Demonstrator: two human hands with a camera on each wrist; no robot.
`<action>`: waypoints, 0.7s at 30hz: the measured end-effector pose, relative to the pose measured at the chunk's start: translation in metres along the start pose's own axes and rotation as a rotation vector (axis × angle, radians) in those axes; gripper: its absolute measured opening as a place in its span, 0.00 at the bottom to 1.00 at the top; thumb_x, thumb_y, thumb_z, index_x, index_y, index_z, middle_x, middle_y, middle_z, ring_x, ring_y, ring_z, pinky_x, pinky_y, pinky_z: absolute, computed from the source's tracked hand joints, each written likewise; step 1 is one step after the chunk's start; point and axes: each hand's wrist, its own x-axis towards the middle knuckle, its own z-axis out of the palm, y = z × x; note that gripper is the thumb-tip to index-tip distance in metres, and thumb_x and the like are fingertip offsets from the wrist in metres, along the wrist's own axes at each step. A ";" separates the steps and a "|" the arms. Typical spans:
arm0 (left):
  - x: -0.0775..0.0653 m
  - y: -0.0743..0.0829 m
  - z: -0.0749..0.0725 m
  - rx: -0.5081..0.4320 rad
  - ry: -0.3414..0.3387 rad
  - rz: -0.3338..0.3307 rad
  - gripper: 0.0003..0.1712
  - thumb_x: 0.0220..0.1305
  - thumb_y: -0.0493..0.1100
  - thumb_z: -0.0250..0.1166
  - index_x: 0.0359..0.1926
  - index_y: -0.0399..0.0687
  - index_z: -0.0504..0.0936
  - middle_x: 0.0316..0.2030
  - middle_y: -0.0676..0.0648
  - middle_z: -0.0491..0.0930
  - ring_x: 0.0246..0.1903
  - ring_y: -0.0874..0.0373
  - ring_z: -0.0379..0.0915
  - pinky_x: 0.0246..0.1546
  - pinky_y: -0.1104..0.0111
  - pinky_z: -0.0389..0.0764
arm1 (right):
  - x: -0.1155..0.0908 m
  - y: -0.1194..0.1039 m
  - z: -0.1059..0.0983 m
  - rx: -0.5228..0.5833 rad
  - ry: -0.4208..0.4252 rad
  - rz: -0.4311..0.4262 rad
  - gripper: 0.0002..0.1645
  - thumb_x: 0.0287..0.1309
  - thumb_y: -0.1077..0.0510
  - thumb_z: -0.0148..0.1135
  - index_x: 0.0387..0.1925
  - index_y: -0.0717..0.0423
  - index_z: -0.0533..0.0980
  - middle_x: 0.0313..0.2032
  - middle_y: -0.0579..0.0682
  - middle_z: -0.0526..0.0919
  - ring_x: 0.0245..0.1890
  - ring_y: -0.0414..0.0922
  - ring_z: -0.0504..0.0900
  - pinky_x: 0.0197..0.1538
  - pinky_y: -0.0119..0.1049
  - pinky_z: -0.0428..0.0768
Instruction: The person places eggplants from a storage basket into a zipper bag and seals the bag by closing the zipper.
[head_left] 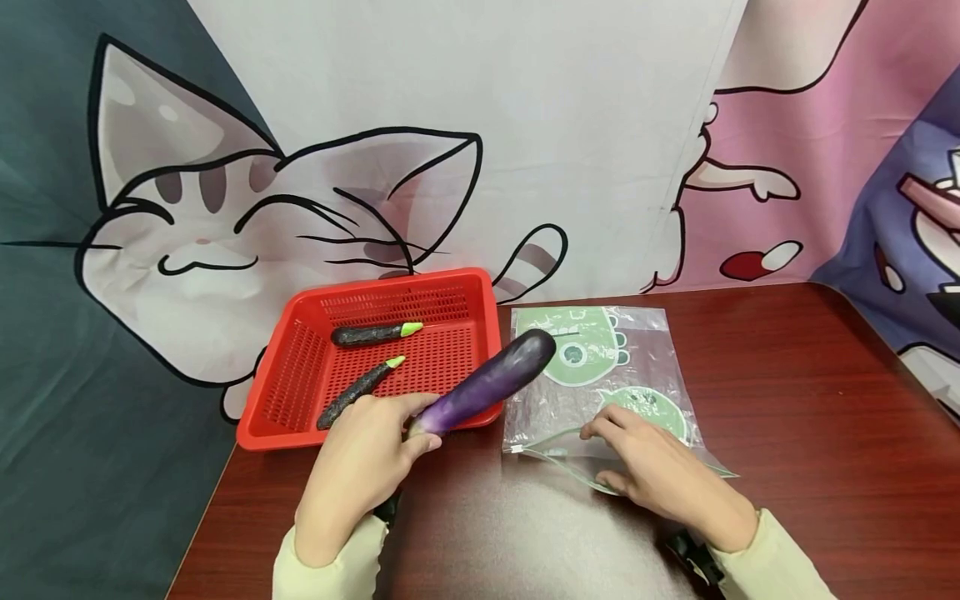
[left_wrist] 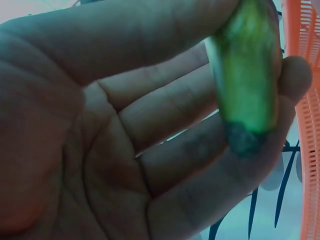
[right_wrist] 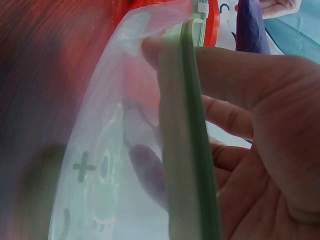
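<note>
A purple eggplant is gripped by its stem end in my left hand, its dark rounded end pointing up and right toward the bag. The left wrist view shows the green stem end between thumb and fingers. My right hand is at the mouth of a clear zip bag printed with green cartoon figures. The fingers and thumb are spread inside the parted mouth; in the right wrist view they show through the plastic behind the green zip strip.
A red perforated basket stands at the back left, partly under the eggplant and left hand. In it lie two dark, slim vegetables with light green ends, one farther back and one nearer. A cartoon-printed curtain hangs behind the brown table.
</note>
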 end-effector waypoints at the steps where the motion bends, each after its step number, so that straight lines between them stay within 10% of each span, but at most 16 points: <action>1: -0.001 0.001 0.001 -0.004 0.001 0.003 0.23 0.49 0.44 0.79 0.49 0.53 0.88 0.31 0.56 0.85 0.28 0.60 0.75 0.33 0.61 0.75 | 0.000 0.000 0.000 -0.004 0.006 0.003 0.29 0.38 0.61 0.82 0.45 0.53 0.78 0.42 0.44 0.77 0.35 0.38 0.76 0.36 0.39 0.79; 21: -0.014 0.010 0.010 -0.013 -0.033 0.061 0.23 0.48 0.43 0.79 0.49 0.54 0.88 0.39 0.56 0.87 0.36 0.60 0.82 0.40 0.60 0.79 | 0.000 0.000 0.003 -0.015 0.033 0.054 0.30 0.37 0.56 0.84 0.45 0.51 0.78 0.44 0.42 0.77 0.37 0.38 0.78 0.37 0.39 0.79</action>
